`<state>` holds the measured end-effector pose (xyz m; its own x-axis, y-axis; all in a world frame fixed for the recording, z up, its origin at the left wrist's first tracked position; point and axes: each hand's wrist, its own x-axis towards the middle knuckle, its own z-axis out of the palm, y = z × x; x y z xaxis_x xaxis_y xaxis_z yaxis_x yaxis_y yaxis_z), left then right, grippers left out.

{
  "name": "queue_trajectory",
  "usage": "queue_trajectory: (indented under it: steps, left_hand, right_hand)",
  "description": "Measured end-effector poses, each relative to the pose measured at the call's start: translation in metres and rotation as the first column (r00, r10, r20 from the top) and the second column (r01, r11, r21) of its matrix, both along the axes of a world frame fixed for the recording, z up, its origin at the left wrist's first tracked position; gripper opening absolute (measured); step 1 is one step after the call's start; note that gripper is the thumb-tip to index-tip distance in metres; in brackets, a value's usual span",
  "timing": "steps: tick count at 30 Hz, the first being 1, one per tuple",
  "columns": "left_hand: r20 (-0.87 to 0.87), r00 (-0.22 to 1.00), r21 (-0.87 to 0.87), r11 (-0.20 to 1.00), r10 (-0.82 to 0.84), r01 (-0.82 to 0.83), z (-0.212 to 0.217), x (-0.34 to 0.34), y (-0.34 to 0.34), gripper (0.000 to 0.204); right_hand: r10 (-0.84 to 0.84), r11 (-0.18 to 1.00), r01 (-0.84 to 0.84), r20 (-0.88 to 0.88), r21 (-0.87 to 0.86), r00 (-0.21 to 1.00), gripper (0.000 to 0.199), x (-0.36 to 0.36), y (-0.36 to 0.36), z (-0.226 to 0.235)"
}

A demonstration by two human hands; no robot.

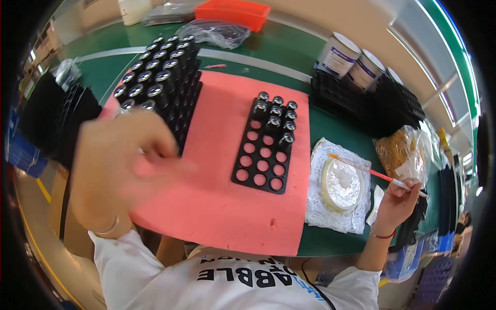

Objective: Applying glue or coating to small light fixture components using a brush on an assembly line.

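Note:
My left hand [129,160] is smeared by motion over the left side of the pink mat [219,217]. Whether its fingers hold anything does not show. It covers the near end of a stacked block of black trays filled with black cylinders with shiny silver tops [155,75]. My right hand [400,199] is closed on a thin red-handled brush [380,175], whose tip lies over a round shallow dish [342,182] with glossy pale contents. A black tray with round holes [260,165] lies mid-mat; silver-topped cylinders stand in its far holes, and pink shows through the near ones.
The dish rests on a patterned white cloth [337,227]. Beyond stand cans [338,56] beside stacked black trays [336,93]. A bag of tan rubber bands [400,150] lies at the right. An orange bin [232,14] and clear plastic bags [214,33] are at the back of the green table.

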<state>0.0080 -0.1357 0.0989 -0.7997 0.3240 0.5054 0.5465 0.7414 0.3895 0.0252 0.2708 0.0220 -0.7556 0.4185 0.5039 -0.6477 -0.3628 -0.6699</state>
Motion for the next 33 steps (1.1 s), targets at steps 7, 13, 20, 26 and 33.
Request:
queue_trajectory:
  steps: [7,13,20,26,33]
  left_hand:
    - [-0.036,0.984,-0.055,0.983,-0.176,0.173,-0.078,-0.048,0.072,0.016]
    - [-0.079,0.994,-0.037,0.997,-0.073,0.07,-0.109,-0.085,0.091,0.024]
    - [0.078,0.997,-0.048,0.999,0.014,-0.01,-0.108,-0.105,0.106,0.03]
    - [0.126,0.992,-0.032,0.999,0.022,-0.018,-0.112,-0.108,0.108,0.026]
    - [0.279,0.88,0.483,0.848,-0.384,0.217,-0.096,-0.076,0.102,0.023]
  right_hand:
    - [-0.119,0.987,0.118,0.004,0.108,0.993,0.026,-0.002,0.003,0.001]
    - [-0.2,0.851,0.28,-0.22,0.444,0.955,0.029,-0.001,0.001,0.001]
    - [-0.276,0.733,0.418,-0.328,0.537,0.904,0.029,0.004,0.0,-0.002]
    - [-0.247,0.761,0.385,-0.316,0.523,0.916,0.028,0.002,-0.001,0.001]
    - [-0.165,0.871,0.225,-0.171,0.437,0.971,0.028,-0.004,0.005,-0.003]
